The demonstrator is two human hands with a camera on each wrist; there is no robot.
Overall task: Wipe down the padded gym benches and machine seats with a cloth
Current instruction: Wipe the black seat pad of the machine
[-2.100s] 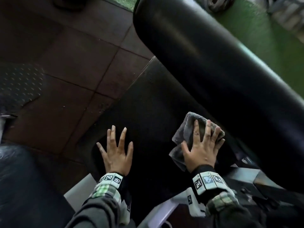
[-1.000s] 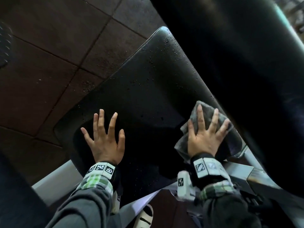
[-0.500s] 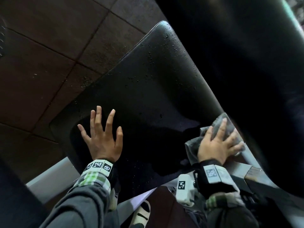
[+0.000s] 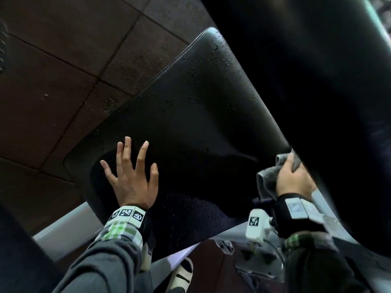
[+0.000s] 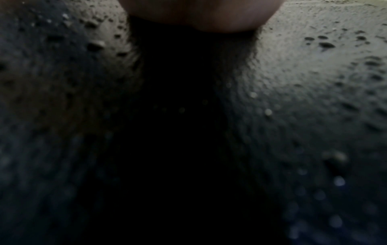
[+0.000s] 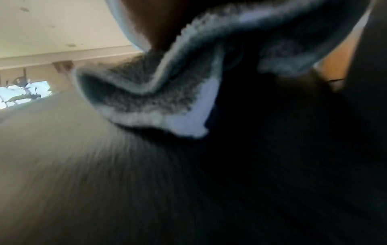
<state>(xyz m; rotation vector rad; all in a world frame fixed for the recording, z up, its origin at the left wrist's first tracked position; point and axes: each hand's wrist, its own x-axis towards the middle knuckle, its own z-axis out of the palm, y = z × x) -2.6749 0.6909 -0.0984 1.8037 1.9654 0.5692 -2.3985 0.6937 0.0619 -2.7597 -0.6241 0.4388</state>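
Observation:
A black padded seat, speckled with droplets, fills the middle of the head view. A large black back pad overhangs its right side. My left hand lies flat on the seat's near left part, fingers spread and straight. The left wrist view shows only the wet textured seat up close. My right hand grips a bunched grey cloth at the seat's right edge. Its fingertips are hidden under the back pad. In the right wrist view, folds of the cloth hang below the palm over the blurred seat.
Brown rubber floor tiles lie to the left of and beyond the seat. A pale grey metal frame bar runs under the seat's near edge. A metal bracket and a shoe sit below my right wrist.
My right hand has slid the cloth rightward across the seat to its right edge, partly under the back pad, and the cloth has bunched. My left hand has stayed flat on the seat.

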